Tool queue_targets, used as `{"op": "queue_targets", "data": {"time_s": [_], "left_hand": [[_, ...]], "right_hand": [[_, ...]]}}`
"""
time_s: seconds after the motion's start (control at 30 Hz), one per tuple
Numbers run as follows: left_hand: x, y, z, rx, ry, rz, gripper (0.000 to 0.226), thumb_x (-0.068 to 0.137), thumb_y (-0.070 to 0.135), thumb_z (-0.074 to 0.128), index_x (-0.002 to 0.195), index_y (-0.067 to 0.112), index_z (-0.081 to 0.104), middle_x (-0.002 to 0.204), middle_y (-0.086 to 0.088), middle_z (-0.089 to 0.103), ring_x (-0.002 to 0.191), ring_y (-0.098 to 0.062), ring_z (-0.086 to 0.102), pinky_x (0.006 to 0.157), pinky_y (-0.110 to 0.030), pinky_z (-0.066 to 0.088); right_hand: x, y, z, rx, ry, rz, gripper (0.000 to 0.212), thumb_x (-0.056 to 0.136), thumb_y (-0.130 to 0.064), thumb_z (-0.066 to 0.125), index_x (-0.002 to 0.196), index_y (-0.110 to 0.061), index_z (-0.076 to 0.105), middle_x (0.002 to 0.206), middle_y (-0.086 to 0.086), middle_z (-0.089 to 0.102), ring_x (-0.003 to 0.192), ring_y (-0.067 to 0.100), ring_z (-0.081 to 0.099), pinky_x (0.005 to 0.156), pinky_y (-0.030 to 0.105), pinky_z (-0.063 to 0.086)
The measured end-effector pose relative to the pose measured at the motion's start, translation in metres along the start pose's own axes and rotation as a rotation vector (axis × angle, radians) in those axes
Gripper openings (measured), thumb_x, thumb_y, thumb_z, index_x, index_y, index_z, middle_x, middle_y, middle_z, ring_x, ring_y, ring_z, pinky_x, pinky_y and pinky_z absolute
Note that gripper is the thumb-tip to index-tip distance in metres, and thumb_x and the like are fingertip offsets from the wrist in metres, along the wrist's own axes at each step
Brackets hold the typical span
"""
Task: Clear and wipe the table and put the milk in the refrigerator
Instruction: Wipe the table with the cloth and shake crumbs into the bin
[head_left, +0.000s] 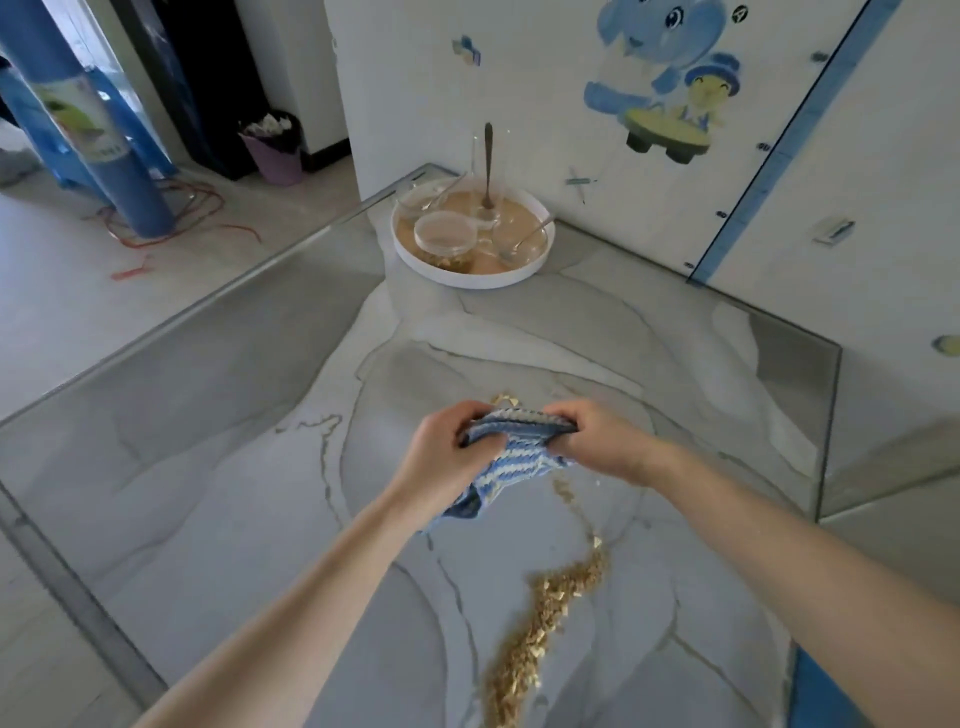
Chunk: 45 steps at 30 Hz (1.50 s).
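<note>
The only label we can find is on the blue roll (111, 135) standing on the floor at the far left, and its print is too blurred to read. The wall behind the worktop (208, 441) carries a cartoon elephant sticker (660, 47) with no writing that we can make out.

Above the middle of the marbled worktop we see both hands holding a blue-and-white striped cloth (519, 460). The left hand (441, 452) grips the cloth's left end, its fingers (470, 415) curled tightly over the top edge. The right hand (597, 441) grips the right end the same way, fingers (563, 415) clamped on the fabric. The hands are close together, so the cloth bunches between them, and its lower part hangs down toward the worktop near the left wrist.

A trail of golden flakes (550, 608) lies on the worktop, running from just below the cloth toward the near edge. A few more flakes show just beyond the cloth.

In the far corner, against the wall, stands a round white tray (467, 279). It holds a lidded clear tub (445, 239), clear bowls and a tall glass with a spoon (488, 156) standing upright in it. The tray is well apart from the hands.

On the floor at the left we also see a purple bin (275, 161) and a red cord (176, 228).
</note>
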<state>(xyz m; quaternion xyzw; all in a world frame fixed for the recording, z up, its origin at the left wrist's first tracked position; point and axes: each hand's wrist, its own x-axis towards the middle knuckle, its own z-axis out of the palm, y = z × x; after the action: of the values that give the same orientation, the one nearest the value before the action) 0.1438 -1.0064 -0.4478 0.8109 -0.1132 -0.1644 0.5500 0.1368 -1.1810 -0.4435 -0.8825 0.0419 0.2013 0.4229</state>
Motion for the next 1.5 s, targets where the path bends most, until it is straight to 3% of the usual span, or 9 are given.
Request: {"op": "queue_targets", "data": {"time_s": [0.3, 0.5, 0.6, 0.73, 0.9, 1.2, 1.3, 1.4, 1.5], "left_hand": [[0.142, -0.014, -0.051, 0.292, 0.091, 0.231, 0.024, 0.087, 0.003, 0.051, 0.11, 0.009, 0.057, 0.09, -0.001, 0.058, 0.085, -0.019, 0.053, 0.066, -0.022, 0.032], [0.195, -0.055, -0.036, 0.334, 0.131, 0.184, 0.028, 0.091, 0.007, 0.044, 0.118, 0.009, 0.051, 0.107, -0.013, 0.062, 0.1, -0.028, 0.056, 0.068, -0.022, 0.03], [0.204, -0.081, -0.022, 0.355, 0.055, 0.125, 0.032, 0.092, 0.008, 0.043, 0.123, 0.011, 0.049, 0.115, -0.012, 0.061, 0.108, -0.028, 0.054, 0.073, -0.024, 0.032], [0.2, -0.094, -0.007, 0.44, -0.081, 0.062, 0.034, 0.094, 0.011, 0.04, 0.127, 0.015, 0.048, 0.116, -0.013, 0.061, 0.107, -0.029, 0.054, 0.068, -0.024, 0.031], [0.166, -0.088, 0.016, 0.461, -0.235, 0.105, 0.029, 0.092, 0.009, 0.044, 0.119, 0.012, 0.053, 0.111, -0.014, 0.063, 0.104, -0.028, 0.056, 0.068, -0.023, 0.031], [0.073, -0.076, 0.067, 0.474, -0.447, 0.138, 0.041, 0.093, 0.01, 0.046, 0.134, 0.018, 0.044, 0.127, -0.008, 0.058, 0.118, -0.023, 0.053, 0.087, -0.024, 0.037], [0.045, -0.071, 0.077, 0.47, -0.509, 0.133, 0.041, 0.094, 0.01, 0.045, 0.133, 0.019, 0.045, 0.127, -0.006, 0.058, 0.117, -0.021, 0.053, 0.084, -0.022, 0.037], [0.024, -0.065, 0.081, 0.439, -0.544, 0.101, 0.032, 0.094, 0.012, 0.046, 0.125, 0.015, 0.051, 0.117, -0.007, 0.061, 0.106, -0.019, 0.057, 0.072, -0.02, 0.034], [0.018, -0.049, 0.075, 0.389, -0.533, 0.105, 0.027, 0.091, 0.009, 0.047, 0.115, 0.016, 0.056, 0.1, -0.004, 0.063, 0.09, -0.012, 0.055, 0.067, -0.021, 0.035]], "right_hand": [[0.129, -0.033, -0.034, -0.054, 0.18, -0.114, 0.019, 0.081, 0.007, 0.045, 0.078, -0.01, 0.053, 0.059, -0.003, 0.043, 0.054, 0.002, 0.042, 0.049, 0.012, 0.029], [0.194, -0.012, -0.026, -0.103, 0.287, -0.094, 0.023, 0.082, 0.007, 0.042, 0.092, 0.005, 0.062, 0.08, 0.013, 0.051, 0.079, 0.018, 0.046, 0.057, 0.024, 0.032], [0.206, 0.012, -0.014, -0.153, 0.217, -0.024, 0.023, 0.081, 0.007, 0.043, 0.09, -0.002, 0.063, 0.083, 0.015, 0.055, 0.084, 0.022, 0.051, 0.066, 0.026, 0.032], [0.196, 0.032, -0.005, -0.259, 0.12, 0.057, 0.03, 0.084, 0.003, 0.044, 0.106, -0.004, 0.063, 0.111, 0.021, 0.063, 0.106, 0.031, 0.056, 0.072, 0.023, 0.032], [0.148, 0.057, -0.002, -0.251, 0.076, 0.071, 0.025, 0.079, 0.006, 0.045, 0.096, 0.003, 0.063, 0.108, 0.022, 0.064, 0.104, 0.03, 0.058, 0.078, 0.033, 0.041], [0.022, 0.09, 0.021, -0.19, 0.014, 0.126, 0.04, 0.079, 0.008, 0.045, 0.114, -0.003, 0.062, 0.126, 0.01, 0.059, 0.119, 0.021, 0.051, 0.09, 0.021, 0.035], [-0.007, 0.097, 0.028, -0.177, -0.017, 0.169, 0.035, 0.077, 0.009, 0.043, 0.101, -0.004, 0.064, 0.114, 0.014, 0.062, 0.109, 0.023, 0.055, 0.084, 0.024, 0.039], [-0.028, 0.096, 0.025, -0.159, -0.045, 0.217, 0.033, 0.075, 0.01, 0.039, 0.06, -0.017, 0.049, 0.067, 0.004, 0.051, 0.071, 0.021, 0.05, 0.059, 0.028, 0.033], [-0.041, 0.085, 0.013, -0.132, -0.02, 0.187, 0.035, 0.077, 0.008, 0.041, 0.061, -0.02, 0.052, 0.06, -0.002, 0.045, 0.057, 0.009, 0.041, 0.053, 0.022, 0.028]]}}
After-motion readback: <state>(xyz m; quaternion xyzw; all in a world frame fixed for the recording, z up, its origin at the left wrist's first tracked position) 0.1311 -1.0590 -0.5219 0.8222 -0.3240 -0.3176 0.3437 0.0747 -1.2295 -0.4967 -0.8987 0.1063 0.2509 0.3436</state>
